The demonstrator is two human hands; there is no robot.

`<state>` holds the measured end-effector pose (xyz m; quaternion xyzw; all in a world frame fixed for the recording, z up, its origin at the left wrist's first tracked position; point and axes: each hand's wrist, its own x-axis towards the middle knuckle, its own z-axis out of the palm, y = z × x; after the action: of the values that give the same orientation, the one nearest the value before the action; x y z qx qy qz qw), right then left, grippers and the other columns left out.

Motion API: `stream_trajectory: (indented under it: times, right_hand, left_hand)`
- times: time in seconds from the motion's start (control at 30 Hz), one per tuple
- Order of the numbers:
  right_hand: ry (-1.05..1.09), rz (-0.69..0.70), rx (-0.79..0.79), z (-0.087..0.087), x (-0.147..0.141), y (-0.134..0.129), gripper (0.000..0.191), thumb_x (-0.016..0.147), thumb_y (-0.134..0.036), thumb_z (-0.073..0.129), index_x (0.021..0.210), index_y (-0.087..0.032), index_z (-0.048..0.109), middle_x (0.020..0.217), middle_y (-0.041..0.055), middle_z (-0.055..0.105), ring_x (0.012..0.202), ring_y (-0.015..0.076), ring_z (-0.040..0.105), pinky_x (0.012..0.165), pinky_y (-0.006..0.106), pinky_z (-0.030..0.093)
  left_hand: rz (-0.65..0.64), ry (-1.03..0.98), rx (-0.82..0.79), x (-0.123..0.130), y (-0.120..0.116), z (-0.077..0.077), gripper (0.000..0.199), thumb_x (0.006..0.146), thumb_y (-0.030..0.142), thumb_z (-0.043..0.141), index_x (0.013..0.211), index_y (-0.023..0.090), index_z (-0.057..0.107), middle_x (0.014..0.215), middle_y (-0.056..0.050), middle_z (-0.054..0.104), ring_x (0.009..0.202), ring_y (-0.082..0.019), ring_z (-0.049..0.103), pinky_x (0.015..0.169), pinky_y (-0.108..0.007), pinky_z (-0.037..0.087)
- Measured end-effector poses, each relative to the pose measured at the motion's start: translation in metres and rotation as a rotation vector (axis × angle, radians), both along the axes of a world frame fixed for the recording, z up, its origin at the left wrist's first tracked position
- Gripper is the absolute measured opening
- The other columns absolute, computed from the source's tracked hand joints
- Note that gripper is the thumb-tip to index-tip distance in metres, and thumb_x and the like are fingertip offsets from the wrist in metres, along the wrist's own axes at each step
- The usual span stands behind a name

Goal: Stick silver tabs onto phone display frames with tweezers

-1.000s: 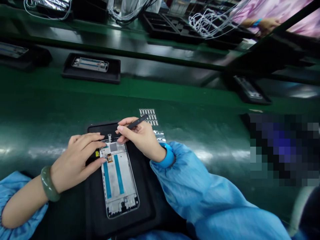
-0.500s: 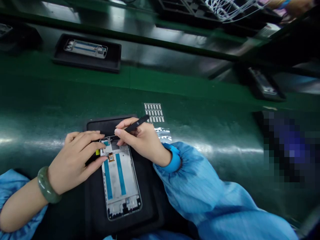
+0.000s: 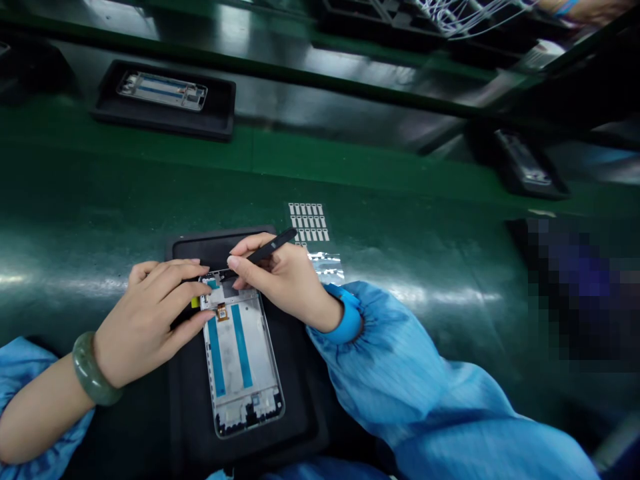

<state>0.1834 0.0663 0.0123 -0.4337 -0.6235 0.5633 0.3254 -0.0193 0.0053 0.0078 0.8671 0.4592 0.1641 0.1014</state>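
Brought in from just beyond the far edge of a phone frame (image 3: 231, 367) over the past second, a small pale tab (image 3: 219, 277) now sits over the frame's far end, partly hidden by fingers. The right hand (image 3: 287, 280) grasps a slim black tool (image 3: 271, 247) between thumb and fingers, its upper end slanting far and right and its working tip too small to make out. The left hand (image 3: 157, 313) is spread rather than clenched, thumb and fingertips touching the frame near its far left corner.

The frame, silver with two blue strips (image 3: 242, 347) running lengthwise and a copper-colored connector (image 3: 222, 313), lies flat in a black tray (image 3: 303, 407) at the near side of a green counter (image 3: 150, 193). A yellow tab (image 3: 195, 303) shows at its left edge. Just beyond the right hand are a sheet of white labels (image 3: 309, 222) and a shiny strip of film (image 3: 327, 265).

On the far side, a second black tray (image 3: 220, 123) at left carries a similar frame (image 3: 163, 91); another silver frame (image 3: 523, 159) rests in a dark tray at right. White cables (image 3: 455, 17) tangle at the far right, near a co-worker's blurred hand (image 3: 600, 9).
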Motion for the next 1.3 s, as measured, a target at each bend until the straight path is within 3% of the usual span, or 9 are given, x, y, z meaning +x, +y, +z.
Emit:
stream_trajectory:
  times: [0.8, 1.0, 1.17, 1.3]
  right_hand:
    - [-0.098, 0.005, 0.062, -0.0021, 0.001, -0.0017, 0.017, 0.082, -0.033, 0.059, 0.089, -0.018, 0.06, 0.061, -0.0033, 0.065, 0.058, 0.0124, 0.068, 0.058, 0.023, 0.052]
    - [-0.102, 0.005, 0.091, -0.0023, 0.0007, -0.0031, 0.017, 0.082, -0.033, 0.058, 0.09, -0.018, 0.06, 0.066, -0.0033, 0.065, 0.058, 0.0114, 0.068, 0.057, 0.022, 0.051]
    - [-0.124, 0.003, 0.125, -0.002, 0.0004, -0.0033, 0.016, 0.083, -0.033, 0.057, 0.09, -0.019, 0.06, 0.068, -0.0029, 0.066, 0.06, 0.011, 0.067, 0.058, 0.022, 0.051]
    - [-0.175, 0.013, 0.174, -0.0012, 0.0007, -0.0037, 0.016, 0.083, -0.032, 0.057, 0.09, -0.019, 0.06, 0.076, -0.0006, 0.067, 0.064, 0.0116, 0.066, 0.059, 0.023, 0.051]
  left_hand:
    - [0.003, 0.0, -0.02, -0.0004, -0.0007, 0.0003, 0.021, 0.085, 0.031, 0.053, 0.104, 0.022, 0.056, 0.117, -0.006, 0.058, 0.112, -0.027, 0.052, 0.085, -0.043, 0.035]
    - [0.003, 0.014, -0.016, 0.0009, -0.0004, 0.002, 0.021, 0.086, 0.032, 0.052, 0.105, 0.024, 0.057, 0.117, -0.006, 0.058, 0.111, -0.027, 0.053, 0.085, -0.043, 0.035]
    - [-0.012, 0.082, 0.019, 0.0036, -0.0023, 0.0032, 0.029, 0.088, 0.031, 0.047, 0.116, 0.026, 0.054, 0.12, -0.008, 0.056, 0.113, -0.028, 0.051, 0.084, -0.046, 0.036]
    - [0.006, 0.139, 0.007, 0.0086, -0.0058, 0.0071, 0.029, 0.09, 0.027, 0.044, 0.116, 0.023, 0.055, 0.121, -0.01, 0.056, 0.122, -0.031, 0.044, 0.091, -0.05, 0.036]
